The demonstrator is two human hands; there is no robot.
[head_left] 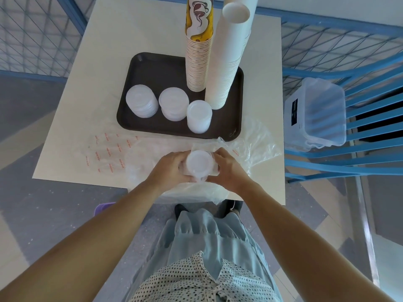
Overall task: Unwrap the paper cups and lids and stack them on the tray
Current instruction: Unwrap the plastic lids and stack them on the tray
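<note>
white lid stack between curled hands: left hand, right hand

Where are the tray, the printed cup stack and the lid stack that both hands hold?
tray (152, 70): head view, bare dark floor near its far left corner.
printed cup stack (197, 62): head view, ribbed rims at mid-height.
held lid stack (198, 161): head view, top face of the uppermost lid.

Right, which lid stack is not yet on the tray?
The lid stack held between left hand and right hand; the other three stand on the tray.
</note>
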